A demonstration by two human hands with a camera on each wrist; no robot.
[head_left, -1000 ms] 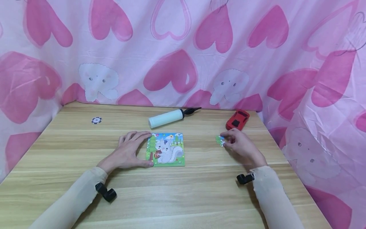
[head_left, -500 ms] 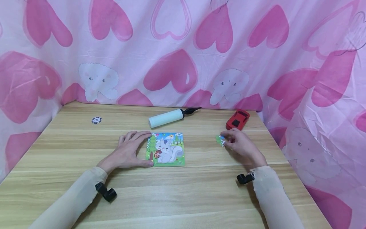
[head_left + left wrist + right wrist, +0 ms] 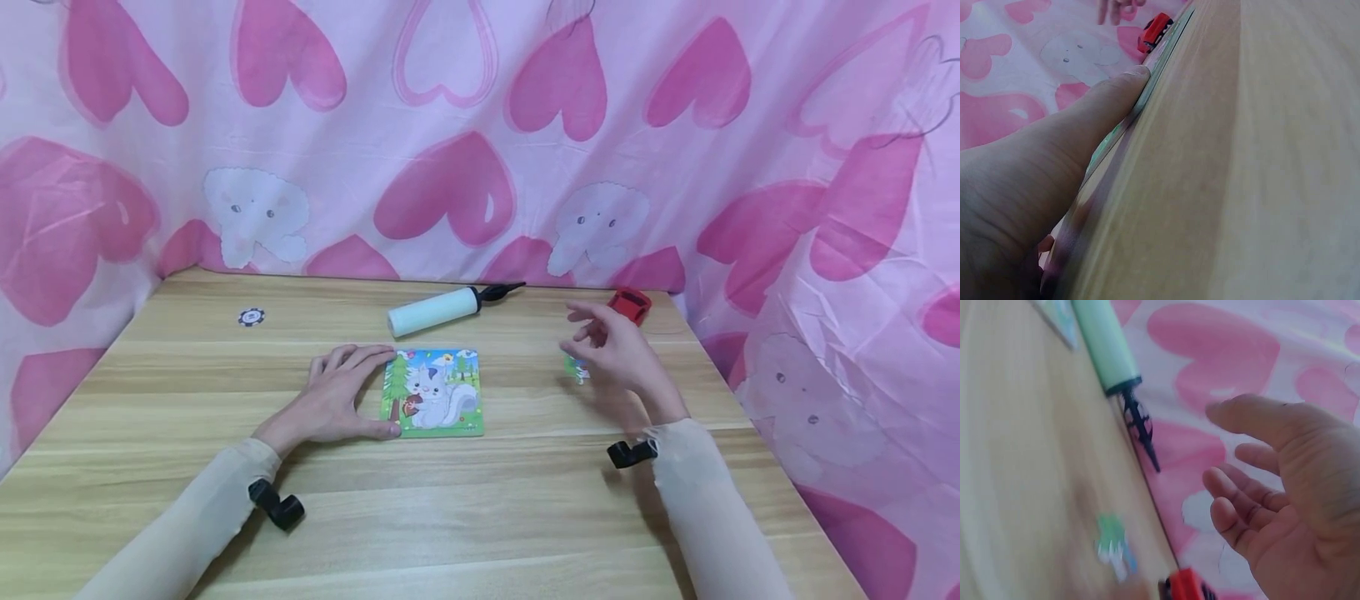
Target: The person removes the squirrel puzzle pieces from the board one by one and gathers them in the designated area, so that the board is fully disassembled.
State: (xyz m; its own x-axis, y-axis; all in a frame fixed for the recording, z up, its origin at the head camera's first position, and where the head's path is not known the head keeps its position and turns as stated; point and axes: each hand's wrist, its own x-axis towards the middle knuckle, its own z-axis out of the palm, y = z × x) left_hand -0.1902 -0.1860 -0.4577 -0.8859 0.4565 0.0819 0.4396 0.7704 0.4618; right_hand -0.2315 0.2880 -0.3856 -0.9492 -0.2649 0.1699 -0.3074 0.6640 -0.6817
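Observation:
A square squirrel jigsaw puzzle (image 3: 441,396) lies flat on the wooden table in the head view. My left hand (image 3: 333,400) holds its left side, thumb at the near corner and fingertips at the far corner; in the left wrist view the thumb (image 3: 1110,94) presses on the puzzle's edge. To the right, a small green, white and blue puzzle piece (image 3: 576,369) lies on the table, partly hidden by my right hand (image 3: 622,358). That hand is raised over it with loosely bent fingers and nothing in them; the right wrist view shows a gap between it and the piece (image 3: 1113,544).
Behind the puzzle lies a pale green hand pump (image 3: 432,312) with a black nozzle. A red toy car (image 3: 632,305) sits beyond my right hand, partly covered by it. A poker chip (image 3: 251,317) lies at the back left. A pink heart-patterned curtain (image 3: 450,183) surrounds the table.
My right hand has let go of the puzzle piece and lifted up and slightly left, its fingers spreading. The piece stays on the table. The left hand keeps its hold.

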